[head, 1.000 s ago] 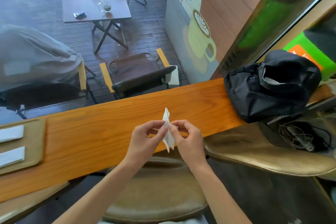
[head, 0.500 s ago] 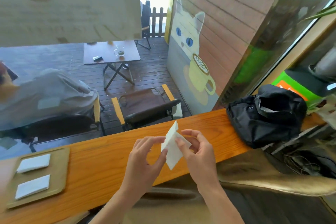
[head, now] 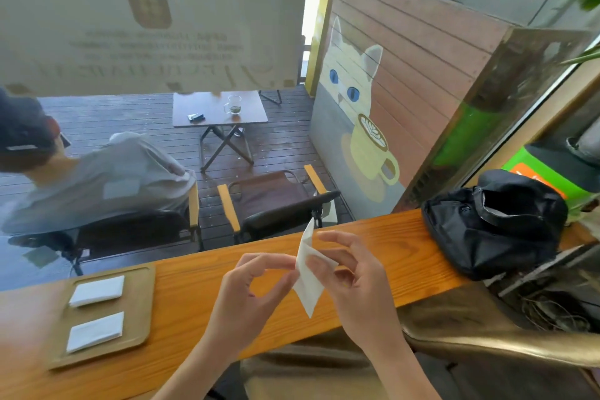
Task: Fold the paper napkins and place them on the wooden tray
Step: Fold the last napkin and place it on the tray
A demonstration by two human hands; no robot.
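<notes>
Wooden tray (head: pixel 138 308) at 9 o'clock from the hands, lying flat on the orange counter (head: pixel 383 237). Carries two folded napkins (head: pixel 97 291) side by side, same as one second ago; only shows more fully now because the view has lifted. No third piece added yet.

Left hand (head: pixel 246 299) raised over the near edge of the counter, thumb and forefinger curled into a ring and pinching the left edge of the napkin. Other fingers loosely bent below. Right hand (head: pixel 357 282) just at 3 o'clock of it, thumb pressed on the front of the sheet with at least one finger behind; the upper fingers spread and free.

Third napkin (head: pixel 306 286) held in the air between both hands, above the counter and not touching it, well apart from the tray. Was a narrow strip one second ago, pinched tightly with both hands close together; now stands wider, like a tilted diamond with one point at 12 o'clock and one at 6 o'clock.

Seems to mean a fold still in progress, probably being opened or re-aligned. Probably needs pressing flat first, then moving toward 9 o'clock to the free part of the tray.
</notes>
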